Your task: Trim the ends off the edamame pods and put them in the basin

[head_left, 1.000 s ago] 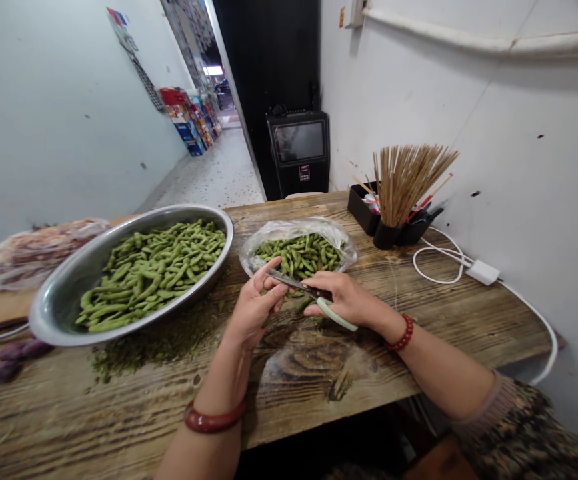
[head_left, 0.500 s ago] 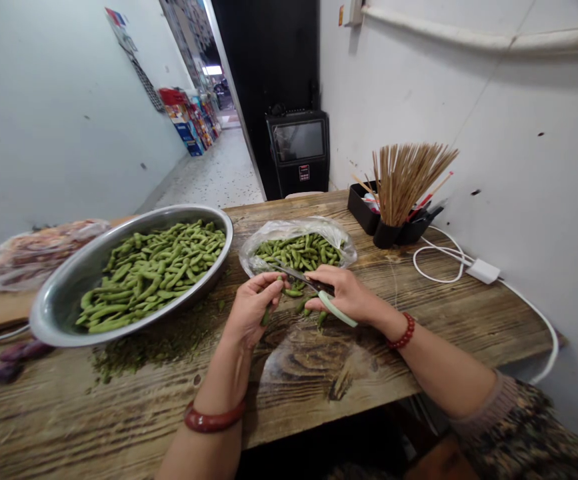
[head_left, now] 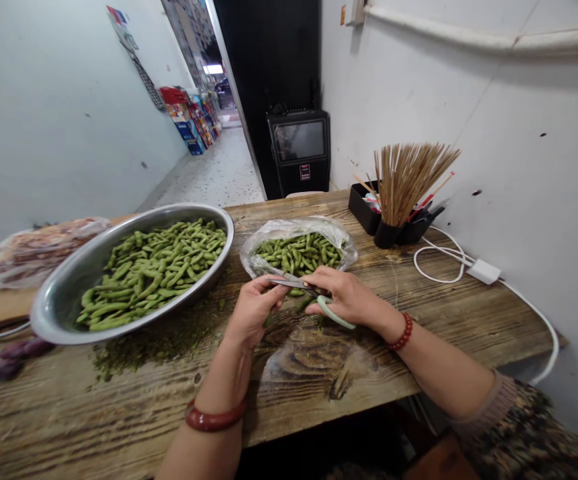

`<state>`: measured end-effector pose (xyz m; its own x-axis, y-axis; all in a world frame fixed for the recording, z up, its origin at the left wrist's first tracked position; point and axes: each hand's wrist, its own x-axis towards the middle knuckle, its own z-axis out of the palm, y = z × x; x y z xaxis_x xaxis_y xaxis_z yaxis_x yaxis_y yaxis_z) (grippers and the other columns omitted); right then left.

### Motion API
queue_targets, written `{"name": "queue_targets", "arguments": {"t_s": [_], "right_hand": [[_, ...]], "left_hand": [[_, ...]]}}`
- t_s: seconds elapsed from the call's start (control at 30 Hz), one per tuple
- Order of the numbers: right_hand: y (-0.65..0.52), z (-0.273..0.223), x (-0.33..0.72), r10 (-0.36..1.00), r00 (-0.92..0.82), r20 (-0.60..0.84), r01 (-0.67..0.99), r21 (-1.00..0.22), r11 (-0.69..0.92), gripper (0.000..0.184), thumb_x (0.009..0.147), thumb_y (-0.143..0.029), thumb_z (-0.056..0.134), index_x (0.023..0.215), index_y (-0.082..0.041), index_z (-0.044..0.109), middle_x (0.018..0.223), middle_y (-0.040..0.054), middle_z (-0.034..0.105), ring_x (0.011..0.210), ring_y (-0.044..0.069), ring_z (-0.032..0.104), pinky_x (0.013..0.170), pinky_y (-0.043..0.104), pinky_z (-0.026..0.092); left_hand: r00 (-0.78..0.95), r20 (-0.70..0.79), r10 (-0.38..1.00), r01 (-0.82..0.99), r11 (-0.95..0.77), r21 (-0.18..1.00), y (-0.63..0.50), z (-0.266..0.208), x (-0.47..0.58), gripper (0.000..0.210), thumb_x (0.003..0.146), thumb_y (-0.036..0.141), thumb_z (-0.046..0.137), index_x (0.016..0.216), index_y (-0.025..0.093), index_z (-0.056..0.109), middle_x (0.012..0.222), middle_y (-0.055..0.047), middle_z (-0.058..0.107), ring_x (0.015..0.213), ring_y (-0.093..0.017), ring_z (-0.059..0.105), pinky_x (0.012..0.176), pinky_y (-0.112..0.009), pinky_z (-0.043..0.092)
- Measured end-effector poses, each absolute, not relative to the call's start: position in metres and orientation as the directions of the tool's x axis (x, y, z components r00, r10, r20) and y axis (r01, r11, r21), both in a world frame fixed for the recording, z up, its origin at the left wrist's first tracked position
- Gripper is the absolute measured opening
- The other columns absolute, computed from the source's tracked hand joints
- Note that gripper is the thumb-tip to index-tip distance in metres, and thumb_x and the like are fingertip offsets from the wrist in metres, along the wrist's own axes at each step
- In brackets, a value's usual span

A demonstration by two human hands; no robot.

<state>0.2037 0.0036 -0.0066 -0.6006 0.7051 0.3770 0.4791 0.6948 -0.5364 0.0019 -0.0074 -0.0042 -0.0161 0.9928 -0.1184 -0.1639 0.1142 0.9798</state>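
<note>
Our left hand [head_left: 255, 308] is pinching a green pod [head_left: 269, 321] mid-frame, our right hand [head_left: 343, 293] grips mint-handled scissors [head_left: 339, 315]. More pods [head_left: 305, 252] fill the clear bag [head_left: 343, 232] just above and the metal basin [head_left: 51, 313], centre left. Label [head_left: 305, 173] on the black machine [head_left: 299, 140], upper centre: too tiny for us to read.

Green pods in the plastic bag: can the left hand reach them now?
Probably yes: the pods lie exposed in the open bag just beyond the left hand, though the scissors cross in front.
</note>
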Motion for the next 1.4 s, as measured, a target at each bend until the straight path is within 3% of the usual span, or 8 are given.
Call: {"name": "queue_targets", "arguments": {"t_s": [0.27, 0.4, 0.63, 0.93, 1.13, 1.4], "right_hand": [[0.004, -0.007, 0.204, 0.688, -0.621, 0.376, 0.491, -0.498, 0.715, 0.042, 0.08, -0.033, 0.069, 0.119, -0.02, 0.058, 0.095, 0.0065, 0.06, 0.084, 0.018, 0.059, 0.074, 0.027, 0.046], [0.007, -0.01, 0.204, 0.688, -0.611, 0.392, 0.454, -0.539, 0.71, 0.038, 0.079, -0.033, 0.069, 0.114, -0.019, 0.061, 0.089, 0.0053, 0.061, 0.078, 0.017, 0.058, 0.071, 0.026, 0.045], [0.013, -0.018, 0.201, 0.769, -0.447, 0.456, 0.405, -0.663, 0.629, 0.046, 0.075, -0.039, 0.072, 0.113, -0.016, 0.06, 0.093, 0.0065, 0.061, 0.083, 0.018, 0.058, 0.075, 0.03, 0.047], [0.01, -0.02, 0.198, 0.754, -0.504, 0.422, 0.396, -0.662, 0.636, 0.054, 0.072, -0.04, 0.074, 0.117, -0.014, 0.058, 0.095, 0.007, 0.058, 0.083, 0.018, 0.056, 0.076, 0.031, 0.047], [0.008, -0.021, 0.197, 0.736, -0.548, 0.397, 0.412, -0.638, 0.651, 0.054, 0.073, -0.042, 0.073, 0.116, -0.014, 0.058, 0.087, 0.0039, 0.055, 0.073, 0.015, 0.052, 0.067, 0.027, 0.044], [0.009, -0.022, 0.197, 0.711, -0.538, 0.453, 0.356, -0.643, 0.678, 0.046, 0.076, -0.042, 0.07, 0.11, -0.014, 0.06, 0.082, 0.0032, 0.055, 0.072, 0.015, 0.051, 0.067, 0.026, 0.043]], "left_hand": [[-0.009, -0.124, 0.992, -0.127, 0.122, 0.984, -0.007, -0.004, 0.002, 0.023, 0.057, 0.026, 0.08, 0.072, 0.012, 0.069, 0.049, 0.004, 0.052, 0.042, -0.004, 0.038, 0.04, -0.017, 0.026], [-0.026, -0.128, 0.991, -0.118, 0.124, 0.985, -0.006, -0.006, 0.0, 0.024, 0.057, 0.027, 0.08, 0.071, 0.012, 0.067, 0.05, 0.004, 0.052, 0.042, -0.004, 0.039, 0.041, -0.016, 0.027], [-0.044, -0.115, 0.992, -0.32, 0.095, 0.943, -0.002, -0.006, -0.003, 0.027, 0.061, 0.027, 0.078, 0.077, 0.015, 0.059, 0.052, 0.008, 0.044, 0.04, -0.002, 0.035, 0.037, -0.013, 0.023], [-0.025, -0.148, 0.989, -0.41, 0.125, 0.903, -0.002, -0.004, -0.002, 0.031, 0.061, 0.024, 0.078, 0.076, 0.014, 0.053, 0.065, 0.002, 0.06, 0.039, 0.0, 0.036, 0.036, -0.011, 0.023], [0.001, -0.124, 0.992, -0.364, 0.115, 0.924, -0.004, -0.006, 0.003, 0.028, 0.061, 0.023, 0.078, 0.073, 0.013, 0.054, 0.062, 0.002, 0.06, 0.039, -0.001, 0.038, 0.037, -0.012, 0.024], [0.038, -0.097, 0.995, -0.341, 0.104, 0.934, -0.005, -0.006, 0.005, 0.026, 0.064, 0.023, 0.077, 0.074, 0.014, 0.055, 0.06, 0.002, 0.059, 0.04, -0.001, 0.039, 0.039, -0.012, 0.026]]}}
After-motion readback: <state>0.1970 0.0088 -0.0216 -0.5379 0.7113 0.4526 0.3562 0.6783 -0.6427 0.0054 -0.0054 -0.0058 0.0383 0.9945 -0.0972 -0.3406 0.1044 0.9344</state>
